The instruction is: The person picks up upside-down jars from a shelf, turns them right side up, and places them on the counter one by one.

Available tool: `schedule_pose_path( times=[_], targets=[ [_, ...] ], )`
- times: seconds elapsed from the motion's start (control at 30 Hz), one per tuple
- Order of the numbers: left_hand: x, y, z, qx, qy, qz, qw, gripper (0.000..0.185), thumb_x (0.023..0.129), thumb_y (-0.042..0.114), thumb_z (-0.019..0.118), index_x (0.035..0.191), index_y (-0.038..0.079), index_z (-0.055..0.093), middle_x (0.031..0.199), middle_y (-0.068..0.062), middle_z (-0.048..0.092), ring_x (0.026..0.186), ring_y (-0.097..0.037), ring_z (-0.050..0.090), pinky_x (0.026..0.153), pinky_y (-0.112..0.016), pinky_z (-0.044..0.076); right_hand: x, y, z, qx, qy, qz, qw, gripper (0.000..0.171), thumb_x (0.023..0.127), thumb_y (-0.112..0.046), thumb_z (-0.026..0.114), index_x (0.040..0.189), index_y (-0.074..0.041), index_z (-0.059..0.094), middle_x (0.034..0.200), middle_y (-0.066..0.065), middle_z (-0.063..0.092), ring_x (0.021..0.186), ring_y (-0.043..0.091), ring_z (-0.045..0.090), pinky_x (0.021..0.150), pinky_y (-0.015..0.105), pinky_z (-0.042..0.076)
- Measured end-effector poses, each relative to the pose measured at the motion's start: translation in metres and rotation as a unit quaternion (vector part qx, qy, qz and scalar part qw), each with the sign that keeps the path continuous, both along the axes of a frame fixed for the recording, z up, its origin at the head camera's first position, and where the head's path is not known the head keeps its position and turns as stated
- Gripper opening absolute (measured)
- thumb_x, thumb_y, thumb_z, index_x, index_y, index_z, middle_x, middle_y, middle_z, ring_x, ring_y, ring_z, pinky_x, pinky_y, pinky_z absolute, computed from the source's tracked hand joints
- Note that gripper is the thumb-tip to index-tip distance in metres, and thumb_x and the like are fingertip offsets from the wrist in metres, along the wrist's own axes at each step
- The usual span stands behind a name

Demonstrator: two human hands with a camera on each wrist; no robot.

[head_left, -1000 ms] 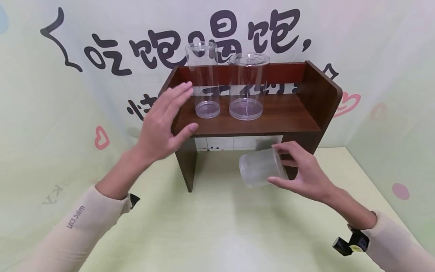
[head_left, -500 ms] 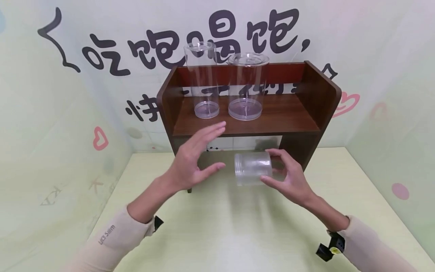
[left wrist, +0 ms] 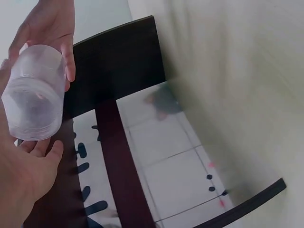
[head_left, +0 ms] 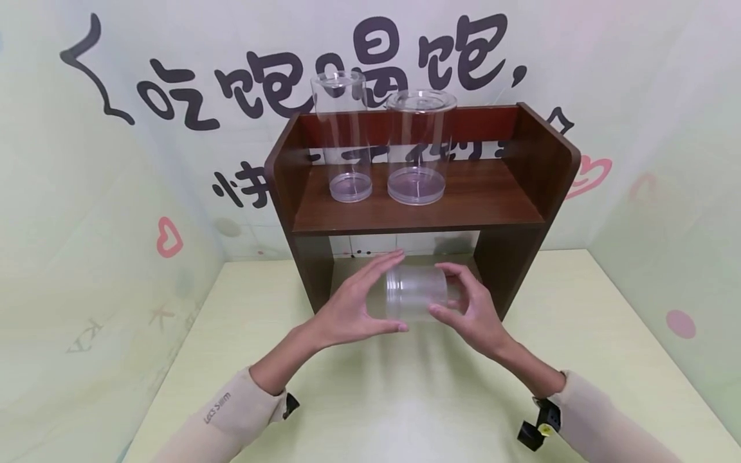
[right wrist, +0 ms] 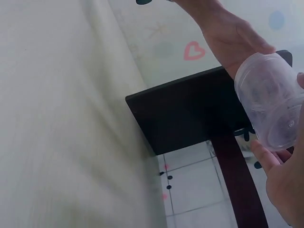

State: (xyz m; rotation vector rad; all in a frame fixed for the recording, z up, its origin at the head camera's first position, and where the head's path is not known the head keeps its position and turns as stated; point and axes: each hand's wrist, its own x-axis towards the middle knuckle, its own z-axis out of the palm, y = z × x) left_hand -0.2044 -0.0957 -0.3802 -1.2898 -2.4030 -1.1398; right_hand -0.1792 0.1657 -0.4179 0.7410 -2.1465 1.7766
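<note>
A short clear plastic jar (head_left: 415, 294) is held sideways over the table, its ridged end toward the left. My right hand (head_left: 471, 312) grips its smooth right end between thumb and fingers. Around the ridged end, my left hand (head_left: 356, 302) is spread with long, fairly straight fingers above and the thumb below. The left wrist view shows the jar (left wrist: 35, 92) between both hands, with left fingertips right at its ridged rim. From the right wrist, the jar (right wrist: 270, 99) looks see-through, with nothing visible inside.
A dark brown wooden shelf (head_left: 475, 199) stands on the pale table (head_left: 370, 399) against a printed wall cloth. On its upper board are a tall narrow clear jar (head_left: 341, 148) and a wider clear jar (head_left: 419, 141). Side cloths (head_left: 87, 257) border the table.
My left hand has come down and right from beside the shelf to the jar's ridged end. My right hand has brought the jar left, turning it level.
</note>
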Motion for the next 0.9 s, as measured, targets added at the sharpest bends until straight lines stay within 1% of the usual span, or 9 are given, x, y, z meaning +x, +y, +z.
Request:
schedule_pose_path(
  times=[0.1, 0.2, 0.27, 0.33, 0.47, 0.53, 0.63, 0.73, 0.9],
  targets=[
    [-0.001, -0.001, -0.006, 0.013, -0.009, 0.009, 0.9998, 0.109, 0.075, 0.031, 0.099, 0.164, 0.016, 0.038, 0.166, -0.003, 0.043, 0.154, -0.023, 0.040, 0.121, -0.051, 0.041, 0.001, -0.006, -0.003, -0.011, -0.008, 0.012, 1.000, 0.059, 0.089, 0.001, 0.075, 0.143, 0.002, 0.050, 0.128, 0.020, 0.059, 0.109, 0.014, 0.066, 0.080, 0.031, 0.065],
    [-0.001, -0.004, -0.011, 0.023, -0.028, 0.019, 0.9992, 0.108, 0.073, 0.029, 0.100, 0.162, 0.018, 0.040, 0.161, -0.005, 0.049, 0.146, -0.024, 0.049, 0.114, -0.049, 0.049, 0.001, -0.011, -0.008, -0.021, -0.022, 0.023, 0.999, 0.059, 0.090, 0.000, 0.074, 0.143, 0.002, 0.049, 0.126, 0.021, 0.059, 0.108, 0.017, 0.066, 0.079, 0.033, 0.066],
    [0.001, -0.005, -0.014, 0.031, -0.044, 0.022, 0.9983, 0.105, 0.073, 0.026, 0.100, 0.160, 0.017, 0.042, 0.158, -0.006, 0.052, 0.140, -0.025, 0.053, 0.111, -0.047, 0.053, 0.001, -0.013, -0.010, -0.026, -0.034, 0.032, 0.999, 0.059, 0.091, -0.001, 0.074, 0.144, 0.002, 0.048, 0.127, 0.023, 0.058, 0.109, 0.022, 0.066, 0.080, 0.034, 0.066],
    [0.002, -0.007, -0.016, 0.039, -0.061, 0.020, 0.9972, 0.102, 0.073, 0.023, 0.100, 0.158, 0.015, 0.044, 0.156, -0.008, 0.053, 0.136, -0.026, 0.055, 0.109, -0.045, 0.054, 0.001, -0.015, -0.013, -0.024, -0.046, 0.037, 0.998, 0.060, 0.092, -0.003, 0.074, 0.146, 0.000, 0.047, 0.130, 0.023, 0.058, 0.111, 0.030, 0.066, 0.081, 0.035, 0.066],
    [0.004, -0.010, -0.018, 0.044, -0.082, 0.018, 0.9955, 0.096, 0.072, 0.018, 0.100, 0.150, 0.010, 0.045, 0.154, -0.008, 0.054, 0.134, -0.027, 0.056, 0.107, -0.041, 0.055, 0.003, -0.016, -0.015, -0.012, -0.062, 0.052, 0.997, 0.063, 0.094, -0.006, 0.074, 0.149, 0.000, 0.044, 0.137, 0.025, 0.056, 0.119, 0.043, 0.063, 0.085, 0.037, 0.065],
    [0.005, -0.012, -0.018, 0.039, -0.081, 0.019, 0.9958, 0.094, 0.073, 0.018, 0.100, 0.148, 0.009, 0.045, 0.153, -0.008, 0.054, 0.133, -0.027, 0.057, 0.106, -0.041, 0.056, 0.003, -0.016, -0.016, -0.004, -0.065, 0.059, 0.996, 0.065, 0.094, -0.006, 0.074, 0.151, 0.001, 0.044, 0.140, 0.024, 0.054, 0.122, 0.045, 0.062, 0.088, 0.038, 0.064],
    [0.004, -0.016, -0.017, 0.028, -0.072, 0.022, 0.9968, 0.092, 0.073, 0.019, 0.100, 0.148, 0.009, 0.046, 0.151, -0.008, 0.056, 0.129, -0.025, 0.059, 0.105, -0.040, 0.057, 0.002, -0.015, -0.016, 0.016, -0.059, 0.060, 0.996, 0.065, 0.094, -0.005, 0.075, 0.152, 0.001, 0.045, 0.142, 0.022, 0.055, 0.125, 0.042, 0.060, 0.095, 0.036, 0.062],
    [0.004, -0.021, -0.015, 0.017, -0.059, 0.027, 0.9978, 0.092, 0.072, 0.020, 0.100, 0.147, 0.009, 0.049, 0.148, -0.008, 0.057, 0.126, -0.024, 0.060, 0.102, -0.039, 0.059, 0.001, -0.014, -0.015, 0.044, -0.043, 0.057, 0.996, 0.064, 0.095, -0.005, 0.076, 0.152, 0.001, 0.046, 0.143, 0.019, 0.056, 0.126, 0.039, 0.059, 0.100, 0.036, 0.060],
    [0.002, -0.030, -0.012, -0.010, -0.045, 0.037, 0.9982, 0.090, 0.073, 0.026, 0.099, 0.147, 0.011, 0.051, 0.144, -0.005, 0.059, 0.121, -0.022, 0.061, 0.099, -0.039, 0.060, 0.000, -0.009, -0.011, 0.096, -0.004, 0.065, 0.993, 0.063, 0.095, -0.006, 0.077, 0.152, 0.001, 0.048, 0.149, 0.018, 0.055, 0.132, 0.039, 0.058, 0.106, 0.040, 0.057]
  ],
)
